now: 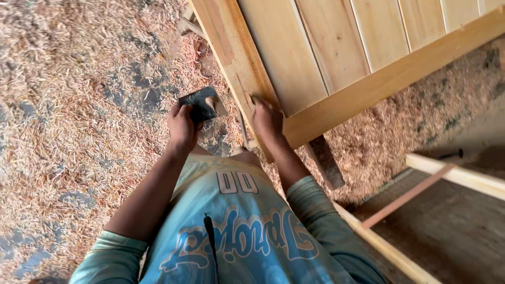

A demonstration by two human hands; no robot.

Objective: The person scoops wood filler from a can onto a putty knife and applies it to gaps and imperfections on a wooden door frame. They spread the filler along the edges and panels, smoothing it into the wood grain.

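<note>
Your left hand (181, 129) grips a dark, floppy sheet of sandpaper (202, 103); keep it pinched by its edge. Your right hand (267, 122) presses flat, holding nothing, on the stiff, heavy wooden door frame (234, 52).

Pale wood shavings (68, 105) blanket the dark floor (142, 89) at left and far right. Near right, 2 light timber rails (463, 178) cross bare ground in daylight.

Your wooden panel (336, 58) is pale, bare timber, smooth and matt. The dark sheet (201, 103) looks like gritty sandpaper. Rough wood shavings (63, 105) carpet the floor.
</note>
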